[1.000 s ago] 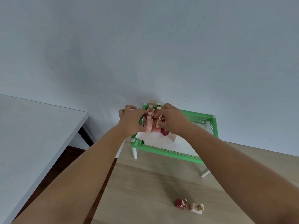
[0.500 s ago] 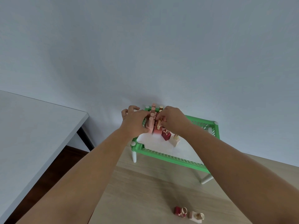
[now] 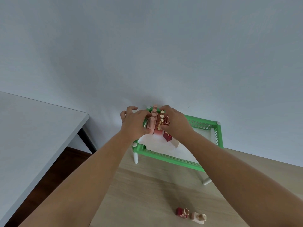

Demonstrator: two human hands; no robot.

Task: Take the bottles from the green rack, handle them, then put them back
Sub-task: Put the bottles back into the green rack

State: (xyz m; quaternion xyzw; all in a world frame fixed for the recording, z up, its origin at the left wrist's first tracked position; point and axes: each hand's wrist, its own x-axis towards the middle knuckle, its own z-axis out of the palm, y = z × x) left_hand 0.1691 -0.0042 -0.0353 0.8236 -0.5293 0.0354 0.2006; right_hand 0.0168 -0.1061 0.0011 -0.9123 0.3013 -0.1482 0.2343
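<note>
Since the earlier frames both hands sit slightly higher and further back on the rack, closing in more tightly on the bottle cluster, while the view has tipped a little so more of the wooden top shows below. The left hand (image 3: 135,124) curls its fingers against the left flank of the bunch of bottles (image 3: 155,122), thumb side pressed to the pink ones; its far fingers arch over the rack's edge. The right hand (image 3: 176,124) curls round the right flank, pinching a gold-capped bottle at the front. So both hands hold the cluster between them, fingers bent and close together.

The bottles stand upright in the far left corner of the green rack (image 3: 165,155), pink caps to the left, gold caps to the right, with a dark red bottle (image 3: 167,136) just in front of the right hand. The rack has white legs and a pale lined floor, and it stands on a light wooden table (image 3: 147,194) pushed against a plain pale blue-grey wall (image 3: 147,46).

Near the table's front edge lie two small bottles side by side, a red one (image 3: 182,212) and a pale pink one (image 3: 198,217), well apart from the rack. To the left a white table (image 3: 32,128) with a dark leg stands over a dark brown floor (image 3: 54,174).
</note>
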